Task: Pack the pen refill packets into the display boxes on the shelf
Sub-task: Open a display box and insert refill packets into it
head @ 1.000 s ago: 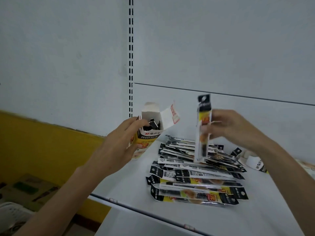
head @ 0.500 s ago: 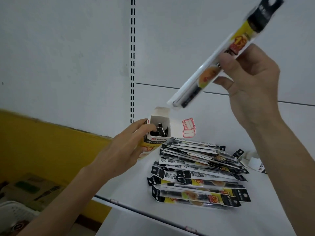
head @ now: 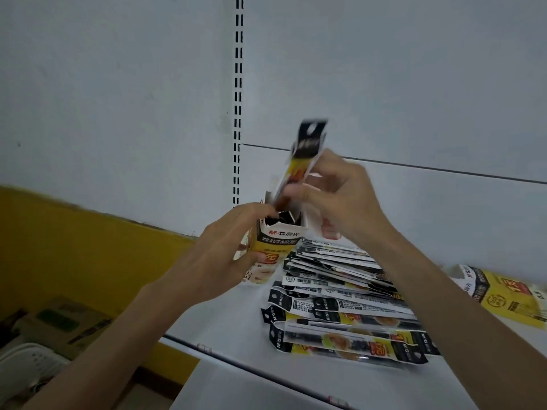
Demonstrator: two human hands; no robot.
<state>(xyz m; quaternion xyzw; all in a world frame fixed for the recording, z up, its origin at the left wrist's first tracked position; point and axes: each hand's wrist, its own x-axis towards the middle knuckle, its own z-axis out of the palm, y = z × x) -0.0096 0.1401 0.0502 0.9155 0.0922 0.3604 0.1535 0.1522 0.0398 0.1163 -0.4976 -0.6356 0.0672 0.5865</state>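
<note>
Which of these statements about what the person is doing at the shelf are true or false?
1. The left hand grips the upright display box. True.
2. The right hand holds nothing. False: it pinches a refill packet, whose lower end is at the box's open top.
3. Loose packets lie piled on the shelf. True.
4. The display box is sealed shut. False: its top is open, with dark packet ends showing inside.
</note>
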